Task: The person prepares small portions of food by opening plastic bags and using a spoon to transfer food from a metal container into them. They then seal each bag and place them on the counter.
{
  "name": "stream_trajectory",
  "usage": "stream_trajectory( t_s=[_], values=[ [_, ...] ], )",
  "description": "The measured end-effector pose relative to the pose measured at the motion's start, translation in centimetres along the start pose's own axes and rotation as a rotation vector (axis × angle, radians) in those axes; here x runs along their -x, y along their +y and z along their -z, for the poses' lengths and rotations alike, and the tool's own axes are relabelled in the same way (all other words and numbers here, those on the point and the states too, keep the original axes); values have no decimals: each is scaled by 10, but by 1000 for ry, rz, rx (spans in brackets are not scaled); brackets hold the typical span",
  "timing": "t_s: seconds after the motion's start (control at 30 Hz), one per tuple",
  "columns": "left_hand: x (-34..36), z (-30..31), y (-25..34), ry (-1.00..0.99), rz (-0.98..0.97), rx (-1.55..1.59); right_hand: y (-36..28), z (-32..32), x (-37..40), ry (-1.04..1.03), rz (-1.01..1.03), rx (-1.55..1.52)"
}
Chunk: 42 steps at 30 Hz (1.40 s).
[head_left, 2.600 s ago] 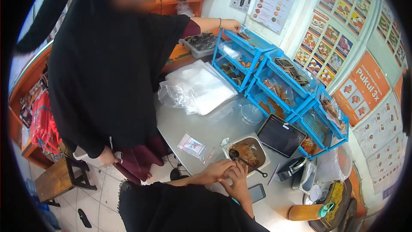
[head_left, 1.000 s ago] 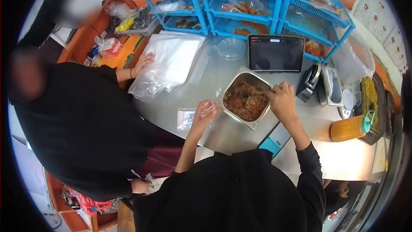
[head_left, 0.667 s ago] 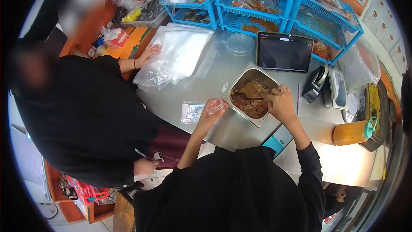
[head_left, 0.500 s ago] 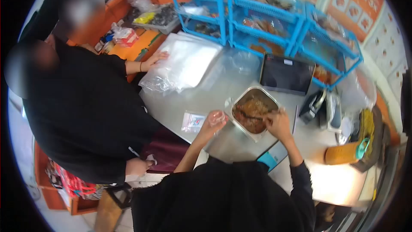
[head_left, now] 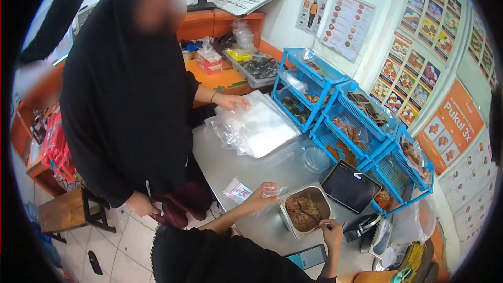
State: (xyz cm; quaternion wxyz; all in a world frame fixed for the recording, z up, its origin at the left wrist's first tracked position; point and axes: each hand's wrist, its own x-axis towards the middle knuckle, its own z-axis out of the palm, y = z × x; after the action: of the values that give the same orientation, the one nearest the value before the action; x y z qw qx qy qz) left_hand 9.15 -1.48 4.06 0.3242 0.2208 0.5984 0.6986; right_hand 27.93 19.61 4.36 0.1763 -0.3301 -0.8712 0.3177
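My left hand holds a small clear plastic cup beside the left rim of a square metal container. Brown, chunky food lies inside the container. Between the fingers of my right hand is the handle of a spoon, whose lower end dips into that food. What the cup contains is too small to tell. A small printed packet lies left of my left hand, and a phone rests below the container.
A dark tablet and round clear plastic tubs stand behind the container. Blue tiered baskets line the wall. At the left, a co-worker's hand rests on stacked plastic bags. An orange bottle sits at lower right.
The camera view has swung, so the table appears lower and more of the wall and floor shows. My left hand with the cup is closer to the container's rim.
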Motion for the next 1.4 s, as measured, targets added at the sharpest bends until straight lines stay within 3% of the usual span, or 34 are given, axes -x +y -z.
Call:
stream_trajectory(
  t_s=[0.1, 0.2, 0.27, 0.4, 0.47, 0.5, 0.57, 0.9, 1.07, 1.13, 1.4],
  values=[
    [-2, 7, -14, 20, -30, 135, 6, -1, 4, 51, 53, -110],
    [-1, 10, -15, 48, 43, 149, -7, -1, 15, 60, 59, -58],
    [-4, 13, -19, 55, 75, 213, -26, 0, 24, 151, 131, 147],
    [-5, 11, -19, 41, 87, 360, -38, -8, 39, 226, 197, 196],
    [-9, 11, -15, 10, 121, 341, -45, -8, 41, 272, 347, 241],
    [-7, 9, -9, -13, 133, 355, -47, -9, 44, 261, 299, 245],
    [-2, 7, -5, -52, 188, 350, -52, -13, 48, 312, 452, 309],
    [-3, 11, 2, -115, 239, 461, -55, -31, 55, 360, 568, 385],
    [0, 16, 0, -63, 249, 435, -34, -34, 50, 367, 237, 107],
    [-1, 16, -1, -50, 240, 421, -22, -33, 46, 321, 12, -40],
    [-2, 15, 9, -46, 209, 359, 17, -22, 42, 99, -309, -487]
  ],
)
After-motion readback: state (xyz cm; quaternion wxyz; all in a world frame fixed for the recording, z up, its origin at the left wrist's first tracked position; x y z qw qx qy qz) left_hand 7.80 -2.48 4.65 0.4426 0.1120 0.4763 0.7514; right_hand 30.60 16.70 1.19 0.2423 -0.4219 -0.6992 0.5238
